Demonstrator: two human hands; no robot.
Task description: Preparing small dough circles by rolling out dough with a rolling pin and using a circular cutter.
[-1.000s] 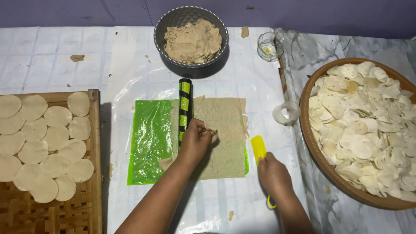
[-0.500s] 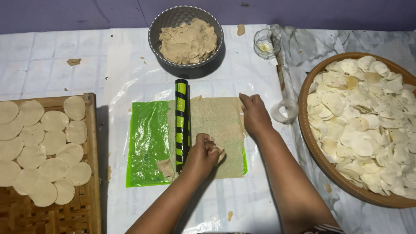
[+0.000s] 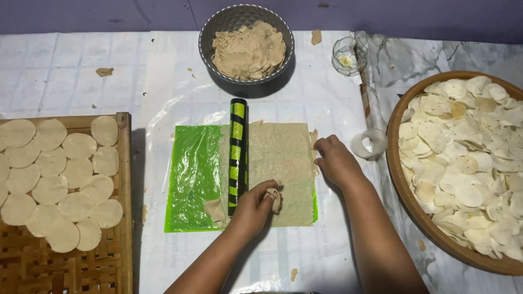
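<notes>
head view looks straight down on a green plastic sheet lying on the white-covered worktop; everything else is placed from that sheet. a thin rolled dough sheet covers its right half, and a black roller with green stripes lies upright across its middle, on the dough's left edge. the left hand sits at the sheet's lower edge, just right of the roller's near end, fingers closed around a small lump of dough scrap. the right hand rests at the sheet's right edge, fingers curled loosely on the dough's border, gripping nothing visible. beyond the sheet's far edge stands a grey bowl of dough scraps. left of the sheet, a woven bamboo tray carries dough rounds. right of it, a white ring cutter lies beside a big wooden bowl heaped with rounds.
</notes>
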